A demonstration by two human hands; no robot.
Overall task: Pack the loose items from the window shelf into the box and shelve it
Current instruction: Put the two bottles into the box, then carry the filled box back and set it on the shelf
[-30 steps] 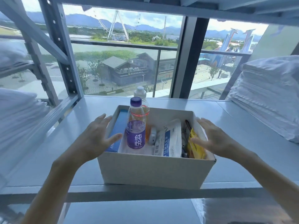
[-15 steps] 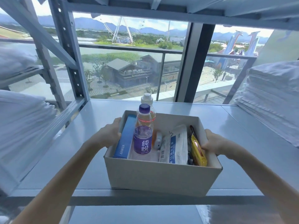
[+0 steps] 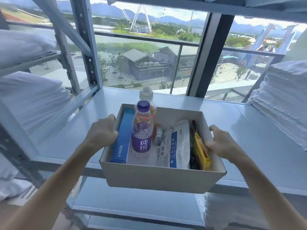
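Note:
A white cardboard box (image 3: 159, 178) is held over the front edge of the grey window shelf (image 3: 249, 130). My left hand (image 3: 102, 131) grips its left wall and my right hand (image 3: 222, 141) grips its right wall. Inside stand a purple-labelled water bottle (image 3: 142, 130) and an orange drink bottle (image 3: 147, 100) behind it. A blue Anker carton (image 3: 123, 138) leans along the left wall. A white mask packet (image 3: 176, 145), a small white item (image 3: 157, 136) and a yellow packet (image 3: 201, 151) lie to the right.
Folded white linen is stacked at the right (image 3: 282, 103) and on the left racks (image 3: 28, 103). A grey rack upright (image 3: 86, 44) stands at the back left. A lower shelf (image 3: 132, 201) shows beneath the box. The window lies behind.
My open hands closed onto the two side walls of the box. The box then came toward me, its front now past the shelf's front edge.

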